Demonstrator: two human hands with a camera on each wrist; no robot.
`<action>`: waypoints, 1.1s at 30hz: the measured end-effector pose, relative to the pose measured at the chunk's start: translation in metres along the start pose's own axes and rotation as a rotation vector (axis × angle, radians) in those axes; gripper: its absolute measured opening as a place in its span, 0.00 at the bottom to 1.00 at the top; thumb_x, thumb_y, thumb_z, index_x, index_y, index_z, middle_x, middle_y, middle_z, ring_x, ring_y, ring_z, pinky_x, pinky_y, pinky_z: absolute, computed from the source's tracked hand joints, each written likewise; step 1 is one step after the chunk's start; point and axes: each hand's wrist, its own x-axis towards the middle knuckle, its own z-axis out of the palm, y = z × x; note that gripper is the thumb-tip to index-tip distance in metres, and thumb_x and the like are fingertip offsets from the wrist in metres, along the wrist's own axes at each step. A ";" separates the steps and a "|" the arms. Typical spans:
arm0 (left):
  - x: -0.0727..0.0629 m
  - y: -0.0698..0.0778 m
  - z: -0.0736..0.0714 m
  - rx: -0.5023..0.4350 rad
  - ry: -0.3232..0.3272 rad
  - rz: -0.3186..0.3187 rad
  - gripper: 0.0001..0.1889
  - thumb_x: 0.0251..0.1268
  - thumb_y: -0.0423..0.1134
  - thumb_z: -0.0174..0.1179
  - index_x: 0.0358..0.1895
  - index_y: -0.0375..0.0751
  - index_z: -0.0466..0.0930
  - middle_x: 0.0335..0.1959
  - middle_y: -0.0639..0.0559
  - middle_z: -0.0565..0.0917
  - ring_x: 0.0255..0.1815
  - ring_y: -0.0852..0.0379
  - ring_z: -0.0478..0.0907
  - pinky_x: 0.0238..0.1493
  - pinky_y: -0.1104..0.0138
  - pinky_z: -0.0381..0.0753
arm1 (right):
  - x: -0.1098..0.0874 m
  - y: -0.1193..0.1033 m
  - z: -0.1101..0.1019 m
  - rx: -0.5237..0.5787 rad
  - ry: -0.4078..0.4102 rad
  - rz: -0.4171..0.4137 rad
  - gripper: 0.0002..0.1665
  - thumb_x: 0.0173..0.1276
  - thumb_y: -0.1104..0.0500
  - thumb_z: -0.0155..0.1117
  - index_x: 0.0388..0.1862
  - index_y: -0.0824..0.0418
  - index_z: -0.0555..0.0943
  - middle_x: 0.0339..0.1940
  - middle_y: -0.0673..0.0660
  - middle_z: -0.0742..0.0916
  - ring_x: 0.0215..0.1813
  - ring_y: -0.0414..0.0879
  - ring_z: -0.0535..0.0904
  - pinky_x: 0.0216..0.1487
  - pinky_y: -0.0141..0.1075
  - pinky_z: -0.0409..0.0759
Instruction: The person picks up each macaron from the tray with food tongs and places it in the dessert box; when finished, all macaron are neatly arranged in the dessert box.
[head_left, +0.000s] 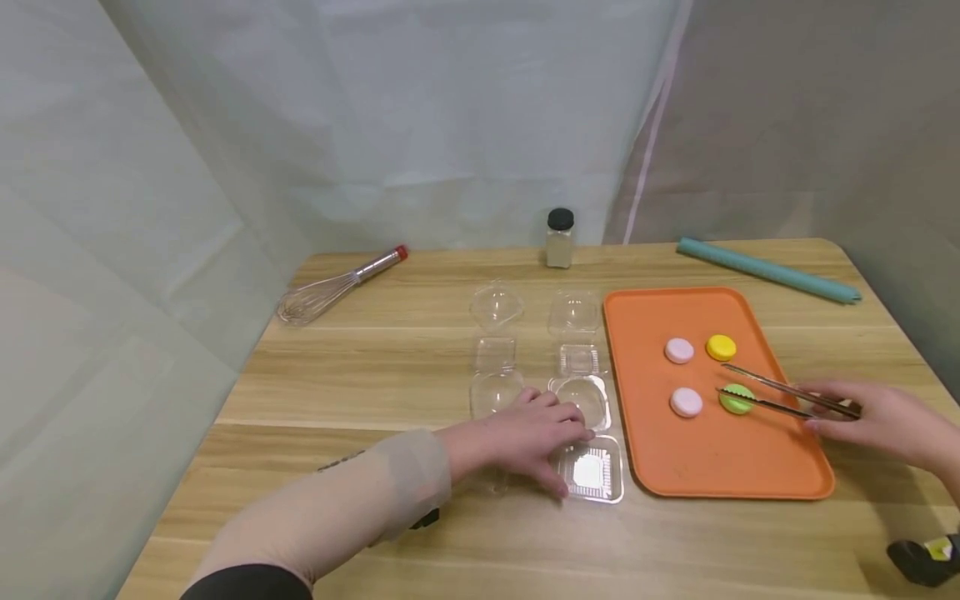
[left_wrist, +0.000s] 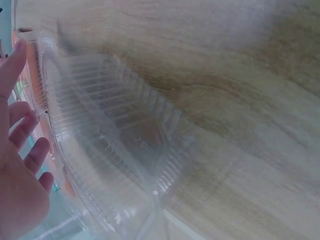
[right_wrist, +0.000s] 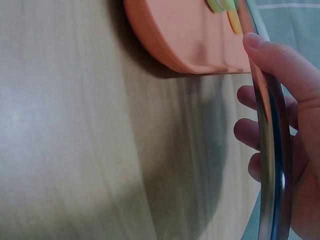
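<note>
My right hand point(head_left: 888, 421) grips metal tongs point(head_left: 787, 388) by their arms, and their tips reach over the orange tray point(head_left: 720, 467). Those tips straddle a green macaron point(head_left: 738, 408) lying on it. In the right wrist view the thumb presses along the tongs point(right_wrist: 280, 175) with the fingers curled behind. My left hand point(head_left: 525, 433) reaches across the clear plastic clamshell boxes, fingers loosely spread, thumb beside the nearest box base point(head_left: 592, 471). The left wrist view shows its fingertips at the edge of a ribbed clear box point(left_wrist: 100, 90). Part of the left column of boxes lies hidden under this hand.
Also on the tray are pale pink macarons point(head_left: 679, 351) and a yellow one point(head_left: 722, 347). Farther back stand open clear lids point(head_left: 575, 312). A whisk point(head_left: 322, 296), a black-capped jar point(head_left: 559, 242) and a teal roll point(head_left: 768, 271) lie along the table's far side.
</note>
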 end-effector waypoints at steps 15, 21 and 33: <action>-0.001 0.000 0.000 -0.009 0.010 -0.003 0.41 0.43 0.68 0.63 0.63 0.58 0.68 0.59 0.62 0.70 0.56 0.59 0.63 0.59 0.61 0.57 | -0.007 0.002 0.005 -0.038 -0.093 0.075 0.36 0.53 0.42 0.71 0.54 0.66 0.78 0.47 0.68 0.83 0.41 0.54 0.82 0.36 0.44 0.78; -0.001 0.000 0.001 -0.013 0.010 -0.008 0.41 0.43 0.69 0.64 0.63 0.58 0.68 0.59 0.62 0.69 0.56 0.59 0.62 0.58 0.61 0.57 | -0.007 0.002 0.008 0.008 -0.121 0.100 0.39 0.55 0.41 0.69 0.56 0.68 0.77 0.48 0.70 0.82 0.45 0.63 0.80 0.42 0.56 0.75; -0.001 0.000 0.000 -0.018 0.007 -0.006 0.41 0.44 0.68 0.64 0.64 0.57 0.67 0.59 0.62 0.69 0.56 0.59 0.62 0.58 0.61 0.58 | -0.007 -0.002 0.004 0.000 -0.116 0.122 0.36 0.55 0.42 0.70 0.54 0.66 0.78 0.42 0.63 0.84 0.39 0.51 0.79 0.35 0.44 0.76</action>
